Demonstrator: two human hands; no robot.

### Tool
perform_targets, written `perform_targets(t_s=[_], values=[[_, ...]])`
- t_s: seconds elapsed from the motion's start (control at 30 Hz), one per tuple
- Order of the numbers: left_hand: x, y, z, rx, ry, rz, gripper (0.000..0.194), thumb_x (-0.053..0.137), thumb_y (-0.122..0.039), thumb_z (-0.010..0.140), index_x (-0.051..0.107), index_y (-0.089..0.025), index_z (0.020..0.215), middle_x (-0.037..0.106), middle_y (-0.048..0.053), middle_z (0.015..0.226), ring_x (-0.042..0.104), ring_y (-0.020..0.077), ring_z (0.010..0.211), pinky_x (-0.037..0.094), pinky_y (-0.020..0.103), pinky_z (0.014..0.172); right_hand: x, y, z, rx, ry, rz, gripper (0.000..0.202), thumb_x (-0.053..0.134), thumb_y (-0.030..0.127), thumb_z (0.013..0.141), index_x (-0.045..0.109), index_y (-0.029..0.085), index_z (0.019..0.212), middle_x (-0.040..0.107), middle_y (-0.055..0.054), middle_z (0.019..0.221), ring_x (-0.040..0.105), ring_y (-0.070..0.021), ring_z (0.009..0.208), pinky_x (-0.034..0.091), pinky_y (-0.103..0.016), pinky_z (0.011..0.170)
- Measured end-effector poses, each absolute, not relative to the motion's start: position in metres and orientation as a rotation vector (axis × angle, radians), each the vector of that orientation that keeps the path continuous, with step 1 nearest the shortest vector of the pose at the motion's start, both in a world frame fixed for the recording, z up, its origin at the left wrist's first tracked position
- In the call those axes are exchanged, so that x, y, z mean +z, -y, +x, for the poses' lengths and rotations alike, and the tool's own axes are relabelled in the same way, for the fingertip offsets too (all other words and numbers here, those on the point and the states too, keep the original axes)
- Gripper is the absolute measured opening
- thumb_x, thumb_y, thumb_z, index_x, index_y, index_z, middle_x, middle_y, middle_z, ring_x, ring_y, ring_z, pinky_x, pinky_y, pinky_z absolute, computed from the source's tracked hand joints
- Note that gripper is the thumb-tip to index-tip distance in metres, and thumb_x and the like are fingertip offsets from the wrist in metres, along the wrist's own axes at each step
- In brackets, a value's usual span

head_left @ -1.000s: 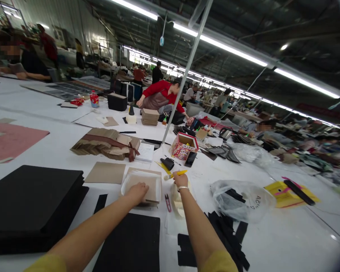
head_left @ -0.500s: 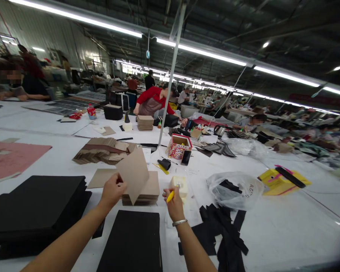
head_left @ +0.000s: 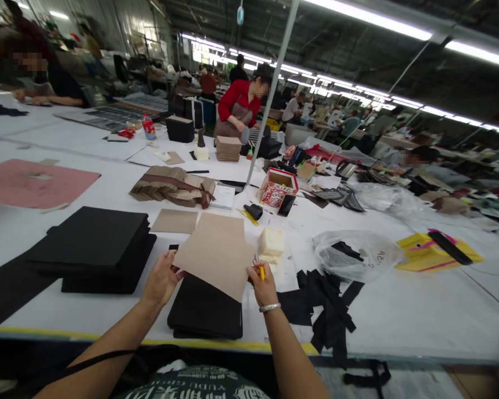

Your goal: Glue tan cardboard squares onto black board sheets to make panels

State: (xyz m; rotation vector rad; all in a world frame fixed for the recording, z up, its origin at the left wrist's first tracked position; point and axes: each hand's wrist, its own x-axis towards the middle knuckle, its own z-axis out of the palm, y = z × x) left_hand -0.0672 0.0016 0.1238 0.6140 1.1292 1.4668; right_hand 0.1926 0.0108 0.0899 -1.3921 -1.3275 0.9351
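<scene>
A tan cardboard sheet [head_left: 217, 256] is held tilted between my two hands, over the far part of a black stack [head_left: 205, 310]. My left hand [head_left: 163, 279] pinches its left corner. My right hand [head_left: 261, 281] has its fingers at the right edge and also holds a yellow tool [head_left: 261, 272]. Behind the sheet, partly hidden, is a stack of tan boards [head_left: 221, 223]. A pale yellow block [head_left: 271, 242] sits just beyond my right hand. One more tan board [head_left: 174, 220] lies flat to the left of the tan stack.
A larger black stack [head_left: 93, 238] is at left. Black strips [head_left: 330, 310], a plastic bag [head_left: 353, 252] and a yellow bag [head_left: 436, 252] lie at right. A red patterned box [head_left: 278, 188] stands beside a pole [head_left: 272, 91]. Across the table, a person in red [head_left: 237, 105] bends over.
The tan sheet has moved right and nearer, above the black stack. My right hand has come to its right edge. The view has tipped downward, and the person in red stands more upright.
</scene>
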Motion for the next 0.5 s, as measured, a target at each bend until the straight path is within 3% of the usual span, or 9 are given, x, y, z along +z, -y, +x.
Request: perform_targets(t_s=[0.1,0.2,0.37,0.5], values=[[0.089,0.013,-0.088,1.281,-1.396,0.666,0.033,0.064,-0.045,0.064,0.056,-0.017,0.080,0.056,-0.003,0.066,0.054,0.0095,0.059,0.044,0.020,0.052,0.077,0.008,0.208,1.112,1.282,-1.412,0.027,0.058,0.041,0.072,0.040,0.023,0.083,0.053,0.004,0.066,0.054,-0.0128,0.059,0.048,-0.026,0.057],[0.051,0.035,-0.094,1.005,-1.525,0.847,0.031,0.065,-0.043,0.061,0.060,-0.014,0.070,0.055,-0.002,0.062,0.051,0.0101,0.057,0.042,0.019,0.049,0.056,0.024,0.212,1.082,1.325,-1.529,0.028,0.060,0.040,0.069,0.042,0.021,0.079,0.051,0.003,0.065,0.050,-0.0120,0.057,0.045,-0.025,0.056],[0.013,0.050,-0.094,0.951,-1.633,0.816,0.038,0.061,-0.045,0.062,0.061,-0.014,0.085,0.056,-0.003,0.058,0.049,0.0108,0.049,0.038,0.021,0.046,0.018,0.036,0.205,0.976,1.414,-1.670,0.025,0.055,0.042,0.073,0.042,0.021,0.076,0.048,0.004,0.062,0.046,-0.0111,0.054,0.039,-0.023,0.055],[0.005,0.031,-0.106,0.818,-1.720,1.077,0.032,0.055,-0.044,0.066,0.064,-0.015,0.074,0.062,0.001,0.065,0.055,0.0149,0.059,0.041,0.024,0.055,0.005,0.036,0.193,0.863,1.486,-1.779,0.024,0.050,0.044,0.077,0.043,0.021,0.078,0.050,0.004,0.064,0.047,-0.0116,0.054,0.037,-0.023,0.055]])
